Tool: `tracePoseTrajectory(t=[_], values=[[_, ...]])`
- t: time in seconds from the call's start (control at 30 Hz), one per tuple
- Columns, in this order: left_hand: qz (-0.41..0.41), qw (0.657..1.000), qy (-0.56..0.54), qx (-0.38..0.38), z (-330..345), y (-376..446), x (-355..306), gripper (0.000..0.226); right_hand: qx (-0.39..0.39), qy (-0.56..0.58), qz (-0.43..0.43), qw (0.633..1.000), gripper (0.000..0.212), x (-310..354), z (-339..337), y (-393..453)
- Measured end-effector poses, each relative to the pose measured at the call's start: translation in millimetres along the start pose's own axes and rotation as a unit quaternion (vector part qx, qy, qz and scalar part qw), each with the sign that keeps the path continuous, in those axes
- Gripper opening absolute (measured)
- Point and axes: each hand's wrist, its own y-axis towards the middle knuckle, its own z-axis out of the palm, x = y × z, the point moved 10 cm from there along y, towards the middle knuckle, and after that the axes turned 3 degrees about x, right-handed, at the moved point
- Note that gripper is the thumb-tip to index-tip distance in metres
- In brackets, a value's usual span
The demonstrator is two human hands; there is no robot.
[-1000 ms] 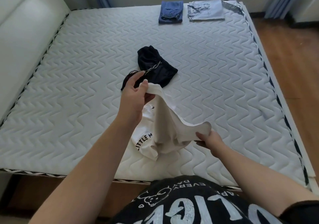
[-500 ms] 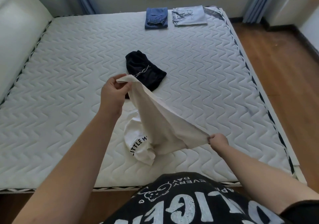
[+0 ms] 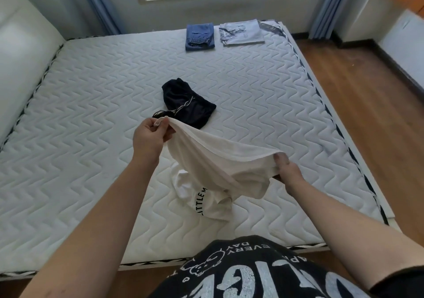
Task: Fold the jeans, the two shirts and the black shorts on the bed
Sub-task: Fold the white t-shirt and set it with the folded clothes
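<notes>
The left hand [image 3: 150, 135] and right hand [image 3: 286, 170], now spread wider apart, each pinch the white shirt [image 3: 213, 167] hem, stretching it above the bed's [image 3: 91, 114] near edge; 2 garments remain unfolded.

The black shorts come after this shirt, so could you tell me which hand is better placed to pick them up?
Probably the left hand: it holds the white shirt right beside the black shorts; the right hand is farther away.
</notes>
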Motion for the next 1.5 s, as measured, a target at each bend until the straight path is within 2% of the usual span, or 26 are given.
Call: tracePoseTrajectory(t=[0.07, 0.17, 0.2, 0.3, 0.43, 0.5, 0.63, 0.77, 0.83, 0.9, 1.0, 1.03, 1.1, 1.17, 1.27, 1.4, 1.5], values=[[0.007, 1.000, 0.004, 0.008, 7, 8, -12, 0.022, 0.040, -0.060, -0.046, 0.996, 0.044, 30, 4, 3], [0.022, 1.000, 0.000, 0.018, 22, 23, -38, 0.025, 0.069, -0.128, -0.076, 0.986, 0.078, 67, 3, 24], [0.028, 0.999, -0.004, 0.021, 28, 28, -48, 0.025, 0.064, -0.138, -0.100, 0.983, 0.079, 84, 2, 31], [0.048, 0.998, -0.035, 0.033, 44, 41, -77, 0.021, 0.016, -0.133, -0.169, 0.977, 0.050, 165, -3, 3], [0.080, 0.995, -0.054, 0.029, 52, 59, -124, 0.021, -0.006, -0.160, -0.265, 0.951, 0.022, 254, -17, -14], [0.098, 0.993, -0.067, 0.027, 49, 67, -147, 0.023, -0.040, -0.201, -0.311, 0.928, 0.017, 292, -31, -22], [0.135, 0.988, -0.076, 0.018, 35, 71, -177, 0.022, -0.113, -0.329, -0.399, 0.848, 0.019, 344, -52, -38], [0.099, 0.994, -0.030, 0.034, 27, 68, -147, 0.026, -0.150, -0.416, -0.402, 0.802, 0.019, 321, -59, -20], [0.066, 0.997, -0.012, 0.046, 23, 63, -116, 0.025, -0.147, -0.458, -0.365, 0.797, 0.017, 292, -61, -3], [0.035, 0.998, -0.001, 0.048, 17, 56, -82, 0.025, -0.138, -0.471, -0.310, 0.814, 0.017, 260, -67, 12], [-0.010, 0.999, 0.010, 0.037, 7, 43, -34, 0.025, -0.082, -0.411, -0.222, 0.881, 0.017, 215, -75, 29], [-0.021, 0.999, 0.013, 0.034, 4, 39, -20, 0.026, -0.057, -0.402, -0.197, 0.892, 0.016, 200, -74, 33], [-0.039, 0.999, 0.010, 0.031, -2, 32, 2, 0.027, -0.011, -0.447, -0.165, 0.879, 0.015, 174, -69, 37], [-0.054, 0.998, -0.009, 0.022, -7, 25, 17, 0.027, 0.016, -0.502, -0.141, 0.853, 0.025, 149, -67, 39], [-0.068, 0.997, -0.028, 0.003, -15, 19, 31, 0.026, 0.036, -0.525, -0.111, 0.843, 0.033, 113, -66, 42], [-0.085, 0.995, -0.053, -0.019, -30, 14, 43, 0.025, -0.016, -0.524, -0.087, 0.847, 0.037, 76, -79, 47], [-0.097, 0.993, -0.055, -0.028, -42, 9, 53, 0.024, -0.045, -0.556, -0.043, 0.829, 0.034, 40, -103, 54]])
